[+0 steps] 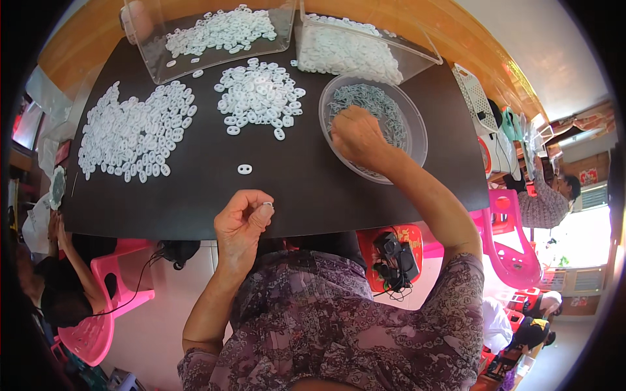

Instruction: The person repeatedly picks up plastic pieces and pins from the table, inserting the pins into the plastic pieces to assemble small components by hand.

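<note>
One small whitish piece [268, 204] is pinched by the left hand [240, 220]; beneath the right hand [358, 135], grip hidden from view, thin grey metallic pieces [373, 98] are held in a round clear plastic tub [418, 138].

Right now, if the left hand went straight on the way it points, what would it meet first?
Probably the lone white two-holed piece on the dark table, just ahead of the left hand. The hand's height is unclear, so it might pass over the piece instead.
</note>
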Demonstrator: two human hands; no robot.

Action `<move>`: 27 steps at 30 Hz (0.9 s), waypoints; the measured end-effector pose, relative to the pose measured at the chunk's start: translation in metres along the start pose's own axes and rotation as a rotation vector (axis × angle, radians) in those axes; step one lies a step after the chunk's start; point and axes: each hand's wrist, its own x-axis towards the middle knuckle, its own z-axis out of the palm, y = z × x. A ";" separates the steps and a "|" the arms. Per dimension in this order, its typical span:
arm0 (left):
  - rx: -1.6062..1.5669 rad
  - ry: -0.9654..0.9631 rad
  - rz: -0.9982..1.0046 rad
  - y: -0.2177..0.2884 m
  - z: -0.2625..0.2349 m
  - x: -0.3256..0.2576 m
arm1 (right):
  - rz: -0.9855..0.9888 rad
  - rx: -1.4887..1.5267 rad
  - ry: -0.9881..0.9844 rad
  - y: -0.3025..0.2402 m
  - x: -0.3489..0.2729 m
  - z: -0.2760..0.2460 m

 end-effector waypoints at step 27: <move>-0.240 0.111 -0.064 0.008 -0.019 -0.004 | 0.461 0.986 -0.229 -0.145 0.035 -0.022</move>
